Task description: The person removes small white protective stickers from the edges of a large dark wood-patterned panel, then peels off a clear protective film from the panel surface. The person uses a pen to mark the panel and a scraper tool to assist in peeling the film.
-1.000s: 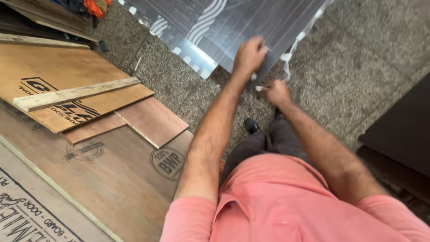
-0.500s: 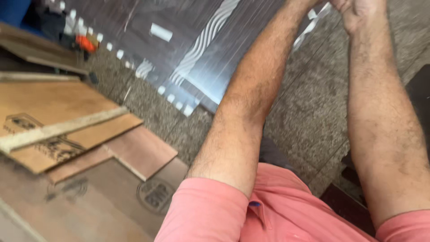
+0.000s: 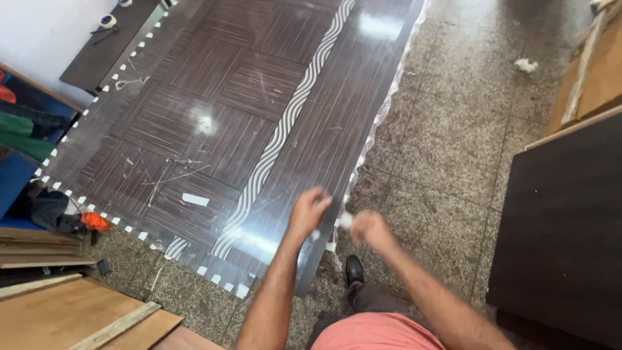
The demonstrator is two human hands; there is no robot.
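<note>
Both hands are bunched up at the near right corner of the big panel: the left hand (image 3: 310,210) is curled with its fingers on the panel's edge, and the right hand (image 3: 368,228) is closed into a loose fist just beside it, with a small scrap of white film or tape (image 3: 344,219) pinched between the two. It's a bit blurred, so I can't tell exactly which fingers have the scrap. The thing being worked on is that dark glossy laminate sheet (image 3: 259,116) with a wavy pale stripe running down it, lying flat on the speckled stone floor (image 3: 453,142) and stretching away to the far left. A clear film edge (image 3: 382,116) runs along its right side, looking loose and ruffled. Honestly the main risk I see: that film looks thin, so a sideways yank would probably tear off a sliver instead of lifting a clean strip. Also the person's black shoe (image 3: 354,268) is right next to the panel's near edge, so a step forward could scuff the gloss or grind grit into it. There are already pale scuffs and a small white tape piece (image 3: 195,199) on the surface. The dark board (image 3: 564,233) on the right and the plywood pieces (image 3: 71,311) at near left crowd the standing room, so tripping seems possible.
</note>
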